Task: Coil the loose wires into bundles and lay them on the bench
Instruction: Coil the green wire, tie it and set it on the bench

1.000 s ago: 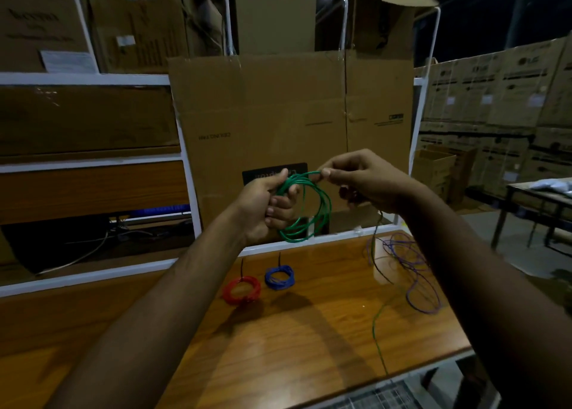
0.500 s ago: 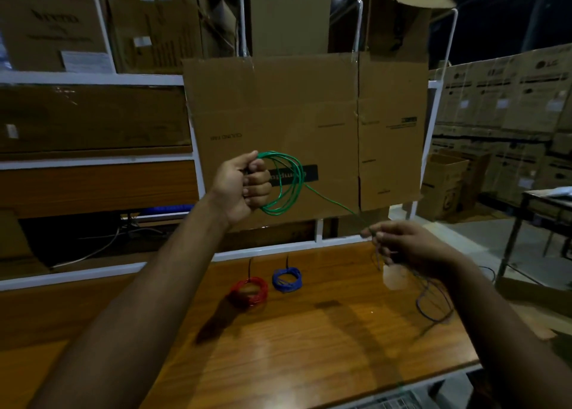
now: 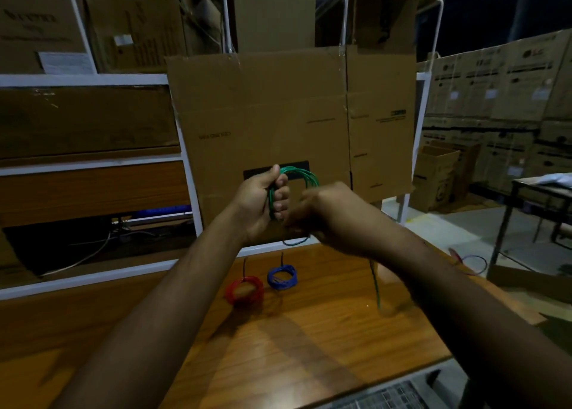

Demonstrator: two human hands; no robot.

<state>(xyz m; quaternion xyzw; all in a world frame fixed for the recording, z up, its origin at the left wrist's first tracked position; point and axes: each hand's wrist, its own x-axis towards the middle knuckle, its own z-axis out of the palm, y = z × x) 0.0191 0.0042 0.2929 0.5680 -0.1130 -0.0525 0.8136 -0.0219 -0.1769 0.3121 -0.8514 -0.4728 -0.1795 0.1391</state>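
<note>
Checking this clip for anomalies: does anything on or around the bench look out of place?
Nothing serious. Red bundle and blue bundle lie tidy on the bench; loose wire dangles off the right edge, uncoiled.

Bench (image 3: 309,346) top was glossy wood-grain, frame rails (image 3: 93,277) white-painted metal, flattened box (image 3: 278,114) matt brown corrugated cardboard, green wire (image 3: 301,175), red coil (image 3: 244,291) and blue coil (image 3: 282,277) smooth plastic-sheathed, slightly shiny
</note>
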